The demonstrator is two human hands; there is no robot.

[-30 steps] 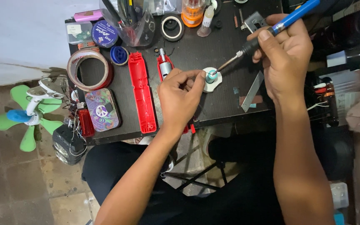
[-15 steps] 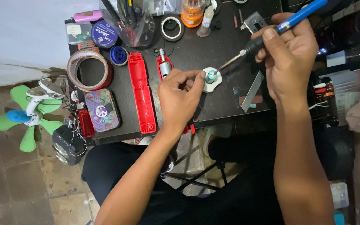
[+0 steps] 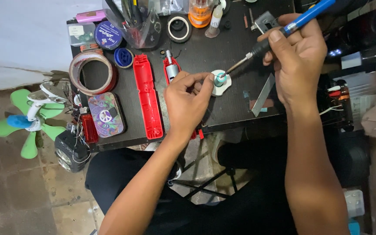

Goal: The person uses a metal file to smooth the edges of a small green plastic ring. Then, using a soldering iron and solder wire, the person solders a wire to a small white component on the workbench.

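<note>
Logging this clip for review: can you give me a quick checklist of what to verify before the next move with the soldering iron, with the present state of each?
1. Right hand firmly holds soldering iron: ok.
2. Iron tip meets the small teal part: ok.
3. Left hand steadies the white round piece: ok.
4. Left fingertips clear of the hot tip: not ok, very close.
5. Red casing lies apart from the iron: ok.
6. Solder joint formed: cannot tell.

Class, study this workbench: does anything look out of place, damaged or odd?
Yes. The red casing half lies opened on the table, its motor exposed beside it. A green fan lies on the floor.
</note>
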